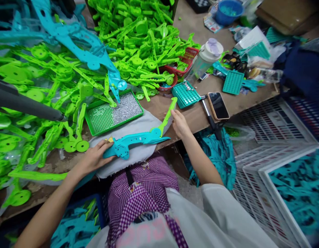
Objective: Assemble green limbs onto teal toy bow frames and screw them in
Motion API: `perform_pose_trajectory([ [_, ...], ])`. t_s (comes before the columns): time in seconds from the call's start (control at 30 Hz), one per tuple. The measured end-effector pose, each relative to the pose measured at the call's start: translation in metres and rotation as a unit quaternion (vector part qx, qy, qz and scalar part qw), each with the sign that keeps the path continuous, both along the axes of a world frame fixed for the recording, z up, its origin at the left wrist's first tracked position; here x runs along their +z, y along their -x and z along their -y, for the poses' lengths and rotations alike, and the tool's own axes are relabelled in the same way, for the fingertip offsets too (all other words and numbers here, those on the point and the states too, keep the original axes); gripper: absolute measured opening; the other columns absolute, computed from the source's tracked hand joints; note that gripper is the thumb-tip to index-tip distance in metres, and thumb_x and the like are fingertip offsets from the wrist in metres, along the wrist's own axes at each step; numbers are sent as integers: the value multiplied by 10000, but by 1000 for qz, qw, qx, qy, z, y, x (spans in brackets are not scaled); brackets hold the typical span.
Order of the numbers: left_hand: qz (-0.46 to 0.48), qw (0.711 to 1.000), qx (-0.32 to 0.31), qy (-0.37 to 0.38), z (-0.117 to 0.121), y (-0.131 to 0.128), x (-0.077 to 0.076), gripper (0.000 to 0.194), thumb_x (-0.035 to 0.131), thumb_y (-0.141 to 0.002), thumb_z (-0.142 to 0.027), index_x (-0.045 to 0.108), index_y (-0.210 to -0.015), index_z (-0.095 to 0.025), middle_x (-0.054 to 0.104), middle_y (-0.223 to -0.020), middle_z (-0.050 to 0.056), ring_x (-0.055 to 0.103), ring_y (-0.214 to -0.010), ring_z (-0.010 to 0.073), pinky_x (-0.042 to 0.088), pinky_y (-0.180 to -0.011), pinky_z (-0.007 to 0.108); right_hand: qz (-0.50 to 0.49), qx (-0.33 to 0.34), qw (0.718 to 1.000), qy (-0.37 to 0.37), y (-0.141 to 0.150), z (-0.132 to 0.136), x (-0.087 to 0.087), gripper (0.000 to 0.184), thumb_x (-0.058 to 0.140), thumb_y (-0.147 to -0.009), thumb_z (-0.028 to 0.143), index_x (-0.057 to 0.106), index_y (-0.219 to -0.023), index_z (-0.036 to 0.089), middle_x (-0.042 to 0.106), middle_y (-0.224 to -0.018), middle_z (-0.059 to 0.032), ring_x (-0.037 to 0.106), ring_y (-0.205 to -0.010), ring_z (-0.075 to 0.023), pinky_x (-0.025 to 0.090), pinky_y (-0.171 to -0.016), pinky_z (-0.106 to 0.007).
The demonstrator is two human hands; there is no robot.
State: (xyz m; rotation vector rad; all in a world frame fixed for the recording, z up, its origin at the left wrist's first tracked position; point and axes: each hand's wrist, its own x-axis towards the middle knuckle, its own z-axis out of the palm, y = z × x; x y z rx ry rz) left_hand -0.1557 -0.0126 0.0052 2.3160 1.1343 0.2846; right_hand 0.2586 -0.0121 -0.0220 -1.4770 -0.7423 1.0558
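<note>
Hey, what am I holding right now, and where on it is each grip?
The left grip holds the blue plastic piece by its left end; the right grip holds the green strip near its upper end.

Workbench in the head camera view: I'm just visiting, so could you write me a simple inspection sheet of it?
Surface: brown bench, with a pale cloth near the person.
Job's things: a long blue part meets a green arm at a round end; whether they are fastened, I cannot tell.
Clutter: heaped green parts, a green tray partly filled with small silvery pieces, a phone, a lidded bottle.
Grippers: bare hands; left hand holds the blue part, right hand the green arm.
Cables: nothing seen.
Surroundings: white crate of blue parts at the picture's right.
</note>
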Motion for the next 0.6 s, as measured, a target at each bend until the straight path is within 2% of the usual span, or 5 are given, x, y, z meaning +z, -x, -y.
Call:
perform_pose_trajectory([
  [0.2, -12, 1000, 1, 4, 1, 5, 8, 452, 670, -821, -478, 671, -1222, -270, 658, -1238, 123, 658, -1062, 333, 571, -894, 477, 0, -91, 995, -51, 20, -15, 0, 434, 706, -736, 585, 419, -865, 287, 532, -672, 72, 539, -581, -134, 492, -546, -277],
  [0.33, 68, 987, 146, -32, 60, -21, 15, 494, 752, -813, -457, 643, -1254, -264, 630, -1234, 124, 603, -1200, 359, 475, -1062, 575, -30, -103, 993, -39, 19, -16, 1, 414, 722, -726, 537, 427, -861, 278, 535, -667, 73, 541, -589, -131, 494, -554, -268],
  [0.4, 196, 957, 198, 78, 98, -54, 13, 522, 766, -820, -439, 606, -1282, -258, 637, -1212, 114, 643, -1132, 305, 527, -1010, 508, -40, -99, 994, -29, 18, -16, 2, 414, 735, -711, 525, 437, -853, 274, 543, -673, 66, 551, -605, -138, 498, -563, -275],
  [0.5, 361, 805, 170, 439, 125, -126, 2, 568, 790, -797, -483, 596, -1258, -214, 692, -1137, 119, 705, -995, 247, 564, -937, 452, -50, -94, 994, -23, 18, -17, 5, 416, 750, -700, 515, 449, -854, 271, 540, -676, 61, 547, -600, -141, 498, -569, -285],
  [0.6, 476, 626, 255, 563, 108, -198, -5, 567, 889, -690, -431, 633, -1134, -188, 705, -1176, 121, 709, -1053, 214, 508, -1038, 407, -61, -90, 993, -38, 20, -18, 9, 420, 769, -689, 488, 463, -873, 267, 532, -684, 72, 542, -591, -129, 493, -577, -279],
])
